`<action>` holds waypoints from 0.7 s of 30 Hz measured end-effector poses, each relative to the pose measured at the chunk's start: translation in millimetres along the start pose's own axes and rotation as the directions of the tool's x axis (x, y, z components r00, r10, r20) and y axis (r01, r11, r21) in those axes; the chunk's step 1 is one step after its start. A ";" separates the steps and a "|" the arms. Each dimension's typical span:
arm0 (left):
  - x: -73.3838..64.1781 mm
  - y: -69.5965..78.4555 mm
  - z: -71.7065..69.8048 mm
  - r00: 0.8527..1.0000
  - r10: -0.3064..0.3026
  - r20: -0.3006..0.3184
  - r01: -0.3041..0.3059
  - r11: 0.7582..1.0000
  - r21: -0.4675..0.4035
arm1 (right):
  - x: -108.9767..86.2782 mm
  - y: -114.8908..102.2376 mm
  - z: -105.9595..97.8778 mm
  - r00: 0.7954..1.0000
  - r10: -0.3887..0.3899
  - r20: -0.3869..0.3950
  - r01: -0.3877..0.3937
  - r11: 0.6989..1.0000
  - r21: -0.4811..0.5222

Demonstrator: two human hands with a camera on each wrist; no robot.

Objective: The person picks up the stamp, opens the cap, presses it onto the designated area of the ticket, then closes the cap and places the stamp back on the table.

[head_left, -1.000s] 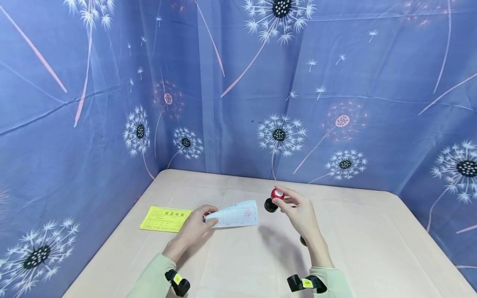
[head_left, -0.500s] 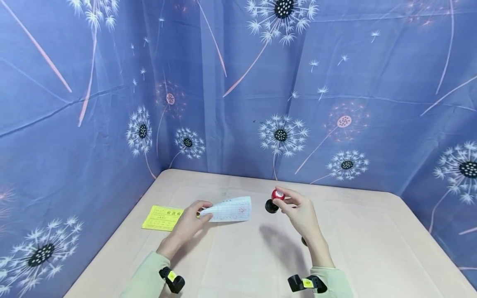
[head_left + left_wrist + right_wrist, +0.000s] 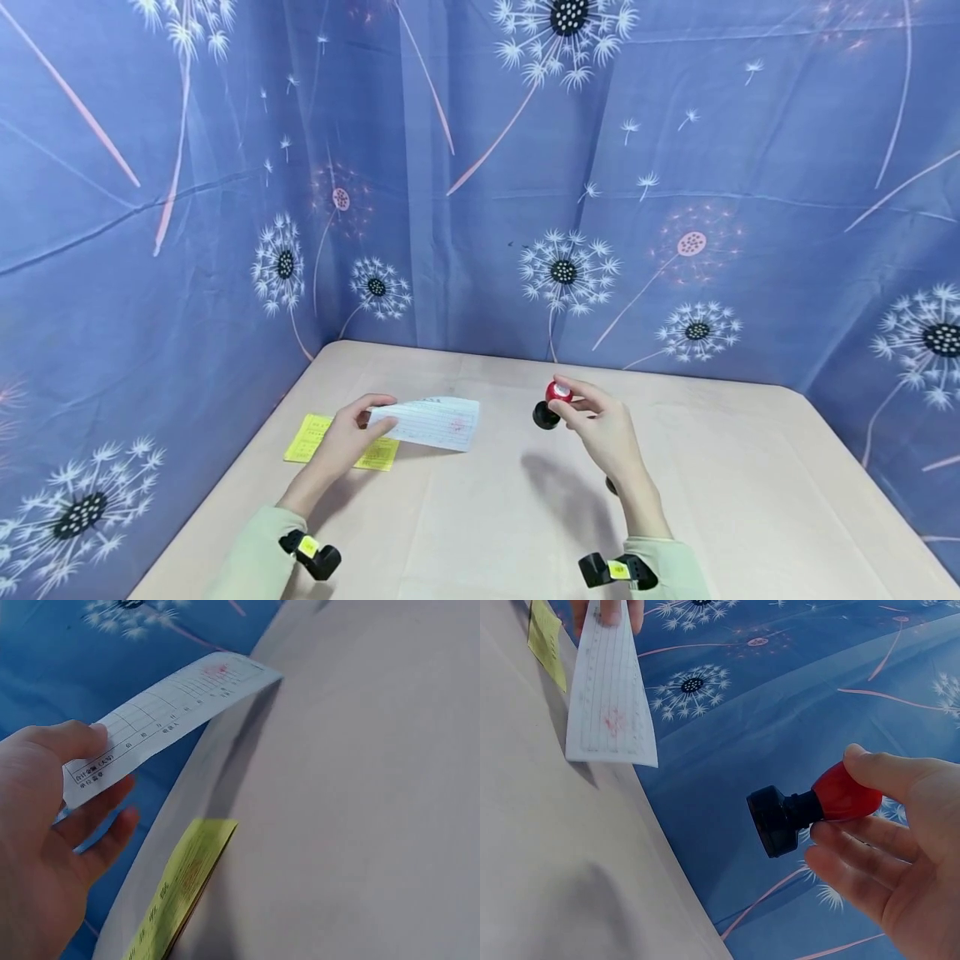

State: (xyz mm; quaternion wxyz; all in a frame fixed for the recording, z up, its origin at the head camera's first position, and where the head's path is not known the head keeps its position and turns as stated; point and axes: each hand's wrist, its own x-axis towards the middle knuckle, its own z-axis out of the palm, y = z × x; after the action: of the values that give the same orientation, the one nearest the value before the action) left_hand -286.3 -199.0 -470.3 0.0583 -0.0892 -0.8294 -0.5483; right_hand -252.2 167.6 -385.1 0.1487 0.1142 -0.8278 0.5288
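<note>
My left hand [image 3: 349, 437] pinches the left end of a white receipt slip [image 3: 431, 422], thumb on top. The slip has a printed grid and a red stamp mark near its far end, and it hangs above the table with its shadow below. Under the left hand lies a yellow receipt book [image 3: 378, 455], partly covered by the hand in the head view. My right hand [image 3: 603, 429] holds a stamp by its red knob [image 3: 847, 793] between thumb and fingers. The stamp's round black base [image 3: 772, 821] points away from the palm, raised over the table.
A pale cloth covers the table [image 3: 495, 517]. Behind the right wrist a small dark round thing [image 3: 611, 485] shows, mostly hidden. Blue curtains [image 3: 465, 250] with dandelion prints stand along the back and left edges.
My left hand has moved left with the receipt slip, from beside the yellow receipt book to over it. The right hand keeps holding the stamp in nearly the same place.
</note>
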 end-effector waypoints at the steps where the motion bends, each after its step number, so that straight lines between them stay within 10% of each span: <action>1: -1.2 -0.6 -3.7 1.000 -0.002 0.003 0.002 1.000 -0.015 | 0.1 0.1 0.2 1.000 -0.001 -0.001 0.001 1.000 0.000; 10: -5.0 -22.4 -29.2 0.996 -0.068 -0.057 0.058 0.987 -0.153 | 0.3 1.3 2.2 1.000 -0.017 0.002 0.017 1.000 -0.008; 21: -14.3 -36.5 -61.8 0.993 -0.050 -0.107 0.060 0.995 0.086 | 9.4 40.3 8.4 1.000 -0.014 -0.008 0.014 1.000 0.002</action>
State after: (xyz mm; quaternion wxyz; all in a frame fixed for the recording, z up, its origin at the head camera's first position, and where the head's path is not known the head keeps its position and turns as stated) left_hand -280.1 -271.0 -481.7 0.0903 -0.0349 -0.8510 -0.5161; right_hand -276.0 176.4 -418.9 0.1557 0.1178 -0.8259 0.5290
